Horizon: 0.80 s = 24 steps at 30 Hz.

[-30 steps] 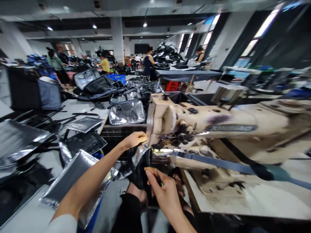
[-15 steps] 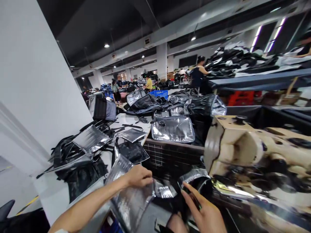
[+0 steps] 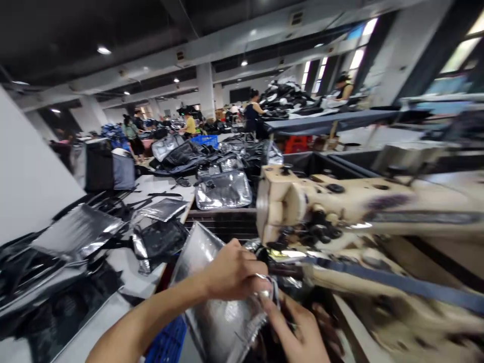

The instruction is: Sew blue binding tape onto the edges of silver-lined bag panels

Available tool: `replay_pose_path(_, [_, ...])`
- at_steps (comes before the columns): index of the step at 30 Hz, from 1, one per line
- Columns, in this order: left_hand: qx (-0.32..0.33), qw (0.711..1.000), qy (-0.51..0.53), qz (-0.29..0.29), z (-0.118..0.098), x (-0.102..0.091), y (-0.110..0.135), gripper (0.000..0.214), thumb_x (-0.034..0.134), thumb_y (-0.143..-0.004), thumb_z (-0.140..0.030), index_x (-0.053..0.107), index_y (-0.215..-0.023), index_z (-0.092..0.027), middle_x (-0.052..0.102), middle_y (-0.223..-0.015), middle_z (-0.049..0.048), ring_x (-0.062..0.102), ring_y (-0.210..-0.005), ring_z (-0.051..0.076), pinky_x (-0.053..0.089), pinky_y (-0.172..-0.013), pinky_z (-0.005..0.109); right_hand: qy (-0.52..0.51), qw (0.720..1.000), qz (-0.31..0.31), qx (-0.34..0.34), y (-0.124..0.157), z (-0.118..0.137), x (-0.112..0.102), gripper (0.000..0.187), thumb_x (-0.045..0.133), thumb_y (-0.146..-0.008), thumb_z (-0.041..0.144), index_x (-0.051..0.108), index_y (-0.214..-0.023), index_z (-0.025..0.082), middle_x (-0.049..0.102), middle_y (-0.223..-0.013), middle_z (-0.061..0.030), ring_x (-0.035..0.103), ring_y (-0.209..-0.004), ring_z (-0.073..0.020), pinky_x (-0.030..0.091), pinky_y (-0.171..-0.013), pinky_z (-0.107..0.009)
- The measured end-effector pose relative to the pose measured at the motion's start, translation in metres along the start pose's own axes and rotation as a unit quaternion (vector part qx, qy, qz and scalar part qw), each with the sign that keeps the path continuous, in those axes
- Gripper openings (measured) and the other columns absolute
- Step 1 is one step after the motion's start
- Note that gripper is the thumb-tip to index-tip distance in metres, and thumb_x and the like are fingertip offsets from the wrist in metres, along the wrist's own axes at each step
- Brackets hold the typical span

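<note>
A silver foil-lined panel [image 3: 212, 317] hangs tilted in front of me, its stitched edge on the right. My left hand [image 3: 238, 269] is closed on the upper right edge of this panel. Just below it, my right hand [image 3: 295, 327] pinches the same edge between thumb and fingers, close to the left fingertips. The lower part of the right hand is cut off by the frame. Close beyond both hands stands a cream sewing machine [image 3: 280, 201], its needle area blurred and partly hidden.
A grey-blue strip [image 3: 401, 285] runs along the machine's right side. On the left lie black bag pieces [image 3: 64, 312] and a silver sheet [image 3: 79, 229]. A silver-lined bag [image 3: 224, 189] sits ahead. A blue crate [image 3: 168, 340] is below. Several people work farther off.
My view has swung right. The right hand has come up to the left hand at the panel's edge, and both are now nearer the sewing machine.
</note>
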<state>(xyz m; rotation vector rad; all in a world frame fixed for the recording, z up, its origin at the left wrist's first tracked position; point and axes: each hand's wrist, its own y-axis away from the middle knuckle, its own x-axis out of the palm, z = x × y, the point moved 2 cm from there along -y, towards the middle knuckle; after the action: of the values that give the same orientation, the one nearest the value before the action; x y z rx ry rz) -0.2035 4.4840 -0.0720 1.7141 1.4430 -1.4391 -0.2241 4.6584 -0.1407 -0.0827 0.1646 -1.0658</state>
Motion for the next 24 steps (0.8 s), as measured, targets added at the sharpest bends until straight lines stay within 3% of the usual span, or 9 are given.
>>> replay_pose_path(4, [-0.031,0.998,-0.044,-0.017,0.001,0.015,-0.011,0.031,0.053,-0.101,-0.034,0.062,-0.078,-0.017,0.061,-0.078,0.0017,0.051,-0.079,0.017,0.027,-0.082,0.036,0.057,0.996,0.073,-0.013,-0.019,-0.007,-0.005,0.037,0.055,-0.097,0.051,0.070,-0.081,0.021,0.070,-0.070,-0.0040,0.063,-0.067,-0.0226,0.047,-0.066,-0.028])
replay_pose_path(7, [-0.096,0.994,0.061,-0.005,0.016,0.026,-0.019,0.021,0.058,-0.098,-0.027,0.069,-0.082,-0.019,0.064,-0.079,-0.0002,0.053,-0.079,0.015,0.029,-0.080,0.033,0.041,0.996,0.072,0.010,-0.027,-0.021,-0.005,0.043,0.048,-0.101,0.051,0.062,-0.073,0.022,0.063,-0.057,-0.0005,0.060,-0.058,-0.0196,0.043,-0.061,-0.027])
replay_pose_path(11, [-0.197,0.931,0.306,0.023,0.035,0.038,-0.030,0.020,0.063,-0.089,-0.028,0.066,-0.075,-0.013,0.055,-0.067,-0.0013,0.047,-0.063,0.010,0.031,-0.060,0.025,-0.004,0.998,0.048,0.048,-0.032,-0.028,-0.002,0.048,0.047,-0.101,0.054,0.055,-0.066,0.022,0.056,-0.049,0.0031,0.055,-0.048,-0.0163,0.042,-0.059,-0.027])
replay_pose_path(13, [-0.240,0.902,0.356,0.043,0.039,0.041,-0.033,0.024,0.062,-0.088,-0.031,0.061,-0.072,-0.013,0.051,-0.061,-0.0021,0.044,-0.056,0.009,0.028,-0.053,0.024,-0.021,0.997,0.043,0.063,-0.035,-0.027,-0.002,0.049,0.048,-0.101,0.056,0.054,-0.065,0.022,0.055,-0.048,0.0035,0.053,-0.047,-0.0155,0.041,-0.059,-0.026])
replay_pose_path(17, [-0.283,0.891,0.347,0.075,0.041,0.046,-0.037,0.030,0.058,-0.087,-0.035,0.054,-0.066,-0.015,0.047,-0.050,-0.0037,0.040,-0.044,0.008,0.026,-0.046,0.023,-0.067,0.992,0.043,0.093,-0.041,-0.025,-0.005,0.053,0.051,-0.098,0.060,0.053,-0.061,0.022,0.054,-0.047,0.0029,0.054,-0.049,-0.0158,0.043,-0.059,-0.026])
replay_pose_path(24, [-0.313,0.868,0.379,0.071,0.058,0.059,-0.043,0.031,0.059,-0.079,-0.034,0.050,-0.056,-0.015,0.047,-0.047,-0.0009,0.040,-0.042,0.009,0.023,-0.044,0.023,-0.141,0.981,0.019,0.132,-0.043,-0.032,-0.001,0.055,0.060,-0.093,0.059,0.054,-0.054,0.021,0.056,-0.047,0.0009,0.052,-0.048,-0.0139,0.043,-0.061,-0.025])
